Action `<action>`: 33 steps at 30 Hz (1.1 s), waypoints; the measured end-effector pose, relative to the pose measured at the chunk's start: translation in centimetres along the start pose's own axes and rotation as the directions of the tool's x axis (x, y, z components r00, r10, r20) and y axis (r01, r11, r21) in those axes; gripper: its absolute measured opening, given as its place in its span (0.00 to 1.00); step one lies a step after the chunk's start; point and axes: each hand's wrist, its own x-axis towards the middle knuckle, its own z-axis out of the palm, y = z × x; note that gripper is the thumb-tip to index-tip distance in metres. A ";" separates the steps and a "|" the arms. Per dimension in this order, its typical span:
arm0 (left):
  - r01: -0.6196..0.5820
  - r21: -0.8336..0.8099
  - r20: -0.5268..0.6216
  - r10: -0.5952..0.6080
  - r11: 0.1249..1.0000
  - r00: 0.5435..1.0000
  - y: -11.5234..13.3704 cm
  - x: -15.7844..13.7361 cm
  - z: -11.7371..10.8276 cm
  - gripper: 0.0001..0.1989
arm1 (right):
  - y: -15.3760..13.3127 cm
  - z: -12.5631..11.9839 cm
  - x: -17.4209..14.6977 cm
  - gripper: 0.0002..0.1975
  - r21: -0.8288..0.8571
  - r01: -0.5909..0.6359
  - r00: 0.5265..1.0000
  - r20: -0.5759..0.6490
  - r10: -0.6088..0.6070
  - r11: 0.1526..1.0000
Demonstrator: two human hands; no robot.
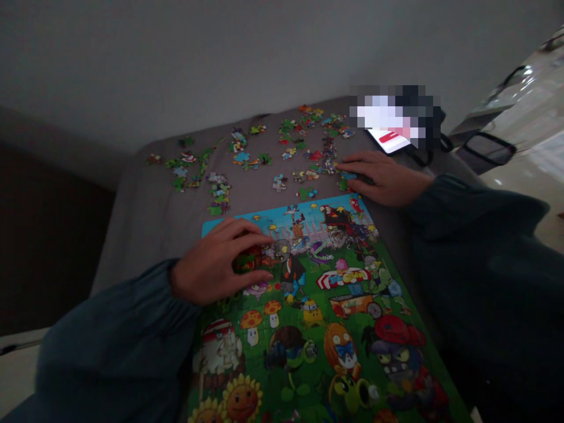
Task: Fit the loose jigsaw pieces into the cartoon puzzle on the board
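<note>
A colourful cartoon jigsaw puzzle board (pixel 335 329) lies on a grey cloth surface (pixel 141 211) in front of me. My left hand (pixel 220 261) rests on the board's upper left part, fingers curled over a patch of pieces. My right hand (pixel 383 176) lies flat on the cloth past the board's far right corner, fingertips touching loose puzzle pieces (pixel 348 176). Many more loose pieces (pixel 247 155) are scattered across the far part of the cloth. Both arms wear dark teal sleeves.
A phone with a lit screen (pixel 390 140) lies beyond my right hand. Black-framed objects (pixel 484 150) sit at the far right on a pale floor. A plain wall runs behind. The room is dim.
</note>
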 end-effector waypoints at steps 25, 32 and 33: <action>-0.008 -0.034 0.043 0.009 0.999 0.999 0.5 0.5 -0.2 0.15 | -0.1 0.2 -0.1 0.25 0.011 0.013 0.999 -0.042 -0.012 1.000; -0.045 -0.047 -0.008 0.045 0.998 0.999 0.4 0.2 0.0 0.17 | -0.2 0.0 -0.1 0.26 0.024 -0.001 1.000 -0.022 0.001 1.000; -0.048 -0.029 -0.017 0.048 0.998 0.999 0.4 0.1 0.1 0.17 | -0.2 0.0 -0.1 0.26 0.027 -0.001 1.000 -0.017 0.001 1.000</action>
